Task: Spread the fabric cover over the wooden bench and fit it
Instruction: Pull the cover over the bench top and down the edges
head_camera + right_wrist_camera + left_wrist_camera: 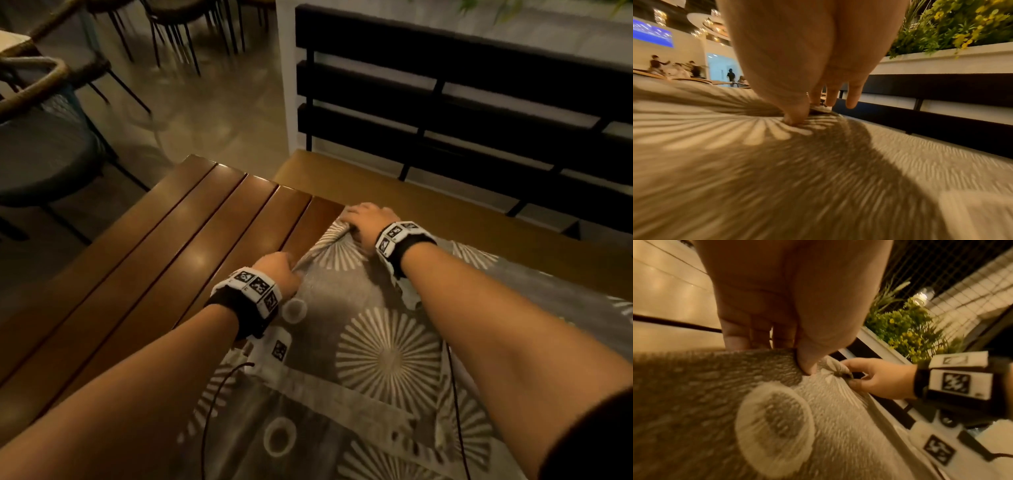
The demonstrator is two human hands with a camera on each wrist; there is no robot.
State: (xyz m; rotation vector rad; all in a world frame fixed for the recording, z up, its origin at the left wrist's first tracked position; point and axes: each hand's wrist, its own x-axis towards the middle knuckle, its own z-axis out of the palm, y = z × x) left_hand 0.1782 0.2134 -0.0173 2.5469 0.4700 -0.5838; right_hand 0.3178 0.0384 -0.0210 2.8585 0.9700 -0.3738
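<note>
Both forearms reach forward, banded at the wrists. The left hand (277, 272) pinches the cover (359, 359) edge — thumb on top. The right hand (368, 217), farther ahead, pinches its corner.

- We find no word, brand name or number that we can read in any of the three views.
- We see black-and-white square code markers on the white wristbands (257, 287), but they carry patterns, not letters; tiny marks beside them are too small for us to make out.
- We see more such markers on the right wristband (955, 383) in the left wrist view, again without legible text.
- We notice a blue lit screen (652, 33) on the far wall in the right wrist view; whatever it shows is too blurred for us to read.
</note>
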